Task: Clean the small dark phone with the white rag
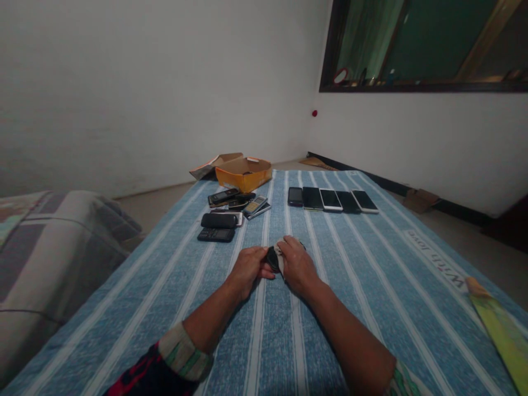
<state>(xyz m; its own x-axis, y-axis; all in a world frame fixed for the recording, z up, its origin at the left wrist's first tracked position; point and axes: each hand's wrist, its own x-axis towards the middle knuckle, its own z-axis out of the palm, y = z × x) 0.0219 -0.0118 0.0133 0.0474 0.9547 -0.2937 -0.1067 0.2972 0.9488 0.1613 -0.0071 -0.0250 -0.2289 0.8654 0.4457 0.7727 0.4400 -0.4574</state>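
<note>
My left hand [248,270] grips one end of a small black mobile phone [271,258] over the middle of the striped cover. Bunched in my right hand [297,265] is a whitish cloth [278,252], pressed against the phone. My right fingers and the cloth hide much of the phone. Beyond my left hand lie a black keypad phone [216,235] and a dark rounded phone or case [219,220]. Behind these, several older phones rest in a loose pile, among them a silver keypad phone [254,205].
A row of several phones, one a white-framed phone [330,200], lies at the back right. An orange box [243,179] with its lid open stands behind the pile. The blue striped cover [165,308] spreads beneath everything. A yellow-green strip [497,330] lies at the right edge.
</note>
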